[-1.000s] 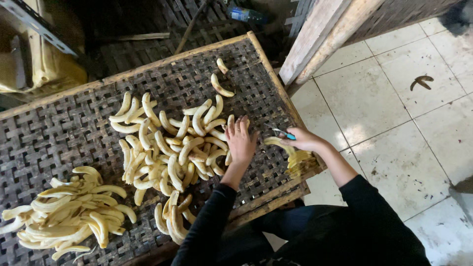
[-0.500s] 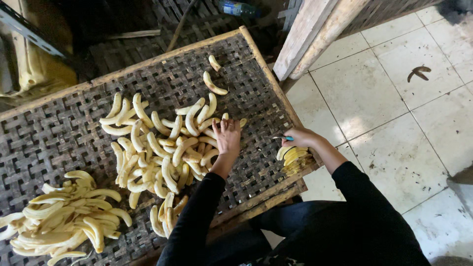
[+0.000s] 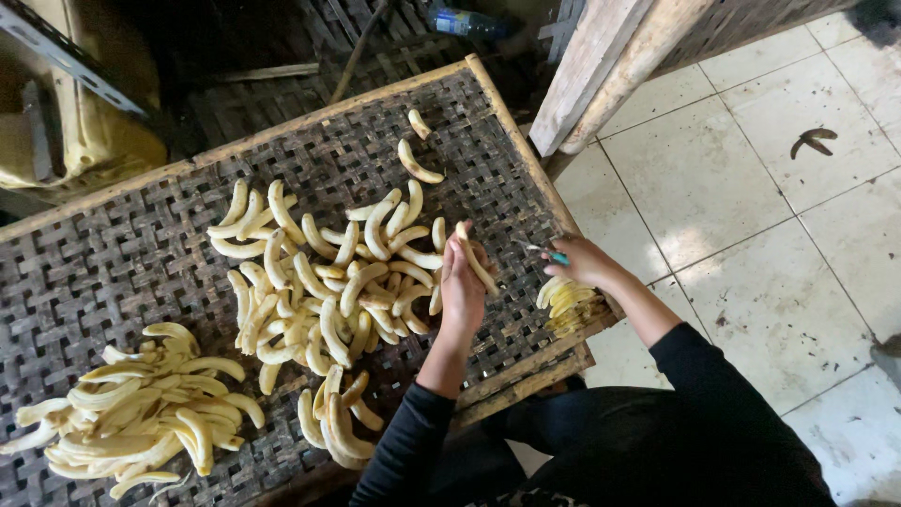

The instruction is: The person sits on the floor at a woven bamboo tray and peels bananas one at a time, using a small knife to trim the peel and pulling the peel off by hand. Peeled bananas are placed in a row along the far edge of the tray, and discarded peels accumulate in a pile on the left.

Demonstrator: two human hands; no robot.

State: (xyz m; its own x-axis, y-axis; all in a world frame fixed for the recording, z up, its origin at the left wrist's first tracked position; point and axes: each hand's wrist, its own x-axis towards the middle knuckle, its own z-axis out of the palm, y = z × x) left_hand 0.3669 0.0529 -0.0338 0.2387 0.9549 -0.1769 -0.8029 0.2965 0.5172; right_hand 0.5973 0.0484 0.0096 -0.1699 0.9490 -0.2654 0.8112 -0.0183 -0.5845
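Two hands at woven tray's [image 3: 113, 272] right edge, left hand [image 3: 462, 286] gripping peeled banana [image 3: 476, 260], right hand [image 3: 577, 260] closed on small knife [image 3: 542, 250].

Peeled bananas [image 3: 328, 282] on woven tray [image 3: 113, 272]

A plastic bottle [image 3: 462, 21] lies beyond the rack, a wooden post [image 3: 601, 70] leans over pale floor tiles [image 3: 751, 216], and a dark peel scrap [image 3: 813, 141] sits there.

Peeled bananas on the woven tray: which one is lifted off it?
The banana gripped in the left hand, raised above the middle heap; the others lie flat.
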